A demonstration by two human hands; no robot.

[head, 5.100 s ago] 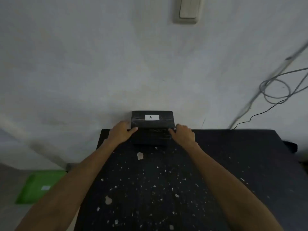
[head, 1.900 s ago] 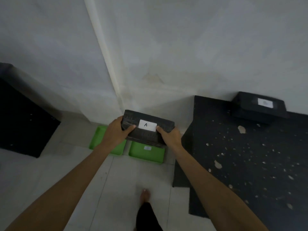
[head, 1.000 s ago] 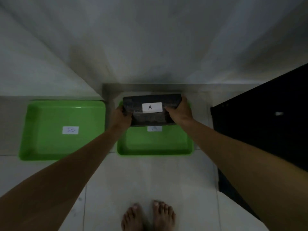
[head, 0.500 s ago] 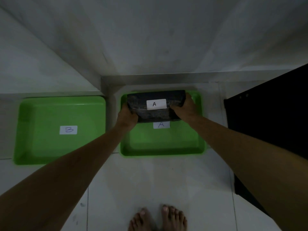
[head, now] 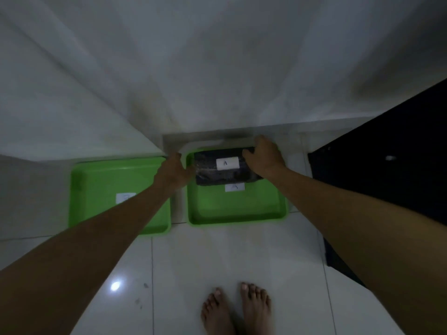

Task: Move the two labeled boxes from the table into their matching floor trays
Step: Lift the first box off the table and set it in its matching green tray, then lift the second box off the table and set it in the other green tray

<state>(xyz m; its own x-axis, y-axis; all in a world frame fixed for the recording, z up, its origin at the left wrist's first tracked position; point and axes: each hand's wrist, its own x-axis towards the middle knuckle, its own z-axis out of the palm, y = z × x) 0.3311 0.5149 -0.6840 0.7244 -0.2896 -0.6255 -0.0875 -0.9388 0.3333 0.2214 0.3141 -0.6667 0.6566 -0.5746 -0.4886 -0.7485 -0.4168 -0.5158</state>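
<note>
White tiled floor point(head: 217, 257), black box point(head: 225, 169) in right green tray point(head: 237, 209), hands beside it

One camera on the head looks down from high above the green tray point(head: 235, 213) by the feet point(head: 235, 308).

White tiled floor point(head: 217, 262), two green trays point(head: 237, 213), seemingly side by side

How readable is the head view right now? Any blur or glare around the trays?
Head view: dim, motion-blurred; box label barely reads A, left tray label smeared, half behind the forearm; one glare spot on the floor tile; wide-angle bends the walls.
</note>
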